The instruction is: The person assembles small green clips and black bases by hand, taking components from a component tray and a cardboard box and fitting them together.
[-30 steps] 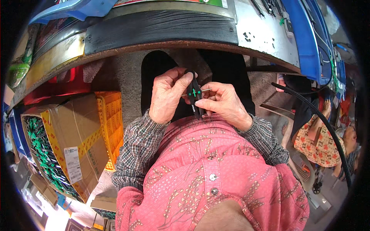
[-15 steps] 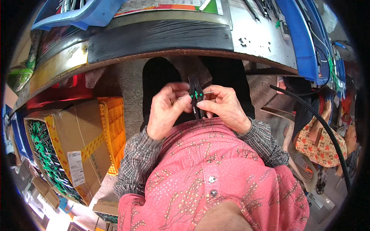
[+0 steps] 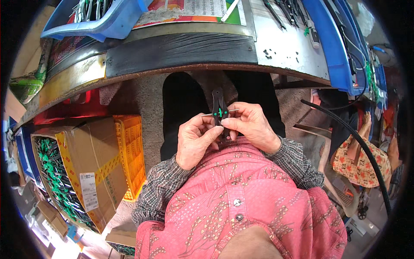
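Between my hands, over my lap, is a small black clamp-like tool (image 3: 216, 103) with two long arms and green parts at its middle. A thin metal rod (image 3: 207, 115) runs crosswise through it and sticks out on both sides. My right hand (image 3: 252, 127) is closed on the tool, thumb across its lower part and fingers by the rod's right end. My left hand (image 3: 194, 140) is closed at the tool's left side, its fingertips by the rod's left end. The tool's lower end is partly hidden by my fingers.
The workbench edge (image 3: 181, 52) crosses ahead of my knees. Blue bins (image 3: 116, 26) stand on it, with black-handled tools (image 3: 276, 15) at the right. On my left are an open carton (image 3: 95, 155) of black and green pieces and an orange crate (image 3: 131, 151). A black cable (image 3: 358, 138) arcs at right.
My left fingers, raised and blurred before, have come down and closed near the rod's left end. The tool's upper tips, apart before, now look together. The whole view has shifted slightly.
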